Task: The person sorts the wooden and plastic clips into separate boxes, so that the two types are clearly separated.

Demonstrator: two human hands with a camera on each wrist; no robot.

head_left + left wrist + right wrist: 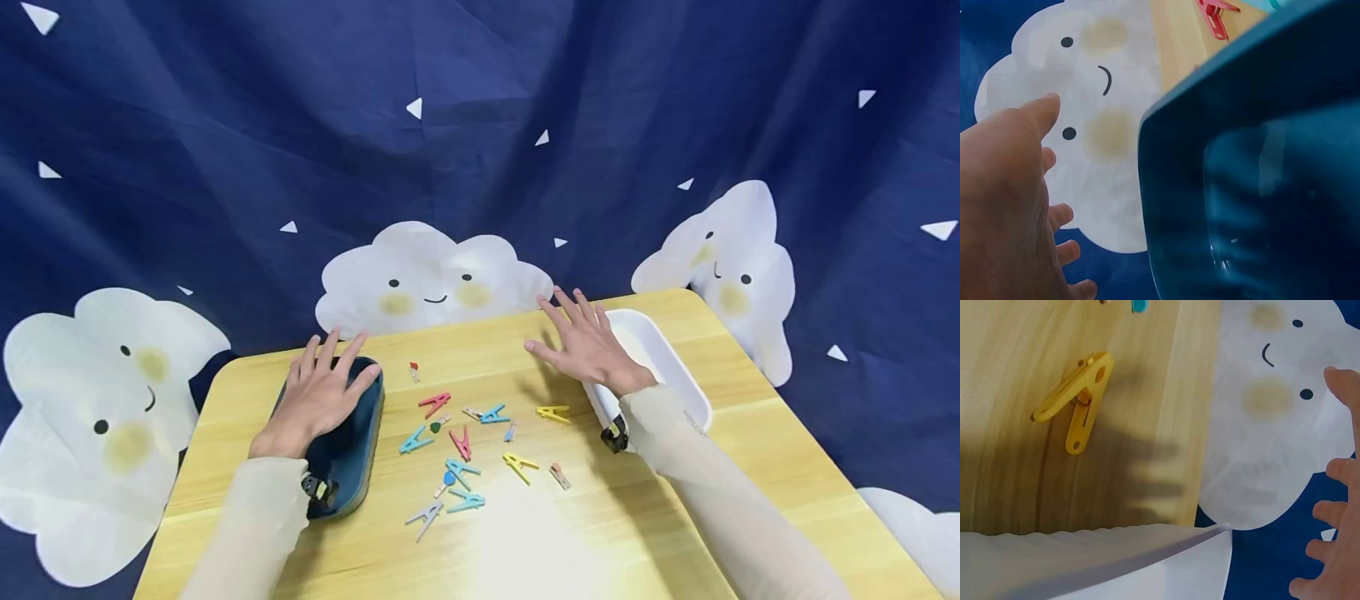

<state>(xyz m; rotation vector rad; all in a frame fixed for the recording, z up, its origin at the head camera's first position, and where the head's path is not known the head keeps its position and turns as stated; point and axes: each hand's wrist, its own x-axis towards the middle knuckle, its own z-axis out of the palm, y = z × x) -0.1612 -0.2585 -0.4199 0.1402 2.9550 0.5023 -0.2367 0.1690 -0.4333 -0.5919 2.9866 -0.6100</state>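
My left hand (318, 406) is held over the dark blue bin (366, 450) with its fingers spread and nothing in them. The left wrist view looks down into that bin (1175, 162), whose inside shows no clothespins. On the right, my other hand (592, 346) hovers by the white tray (678, 375), fingers stretched out, holding nothing. Between the two containers lie several plastic clothespins, among them a yellow clothespin (552, 413) nearest my right hand, a red clothespin (435, 405) and a grey clothespin (426, 520). Several small wooden pegs, such as one with a red top (414, 372), lie among them.
The wooden table (600, 517) has rounded far corners. Behind it hangs a dark blue curtain (480, 167) with cloud faces, close to the table's far edge. The right wrist view shows the white tray's wall (1147, 575) beside the yellow clothespin.
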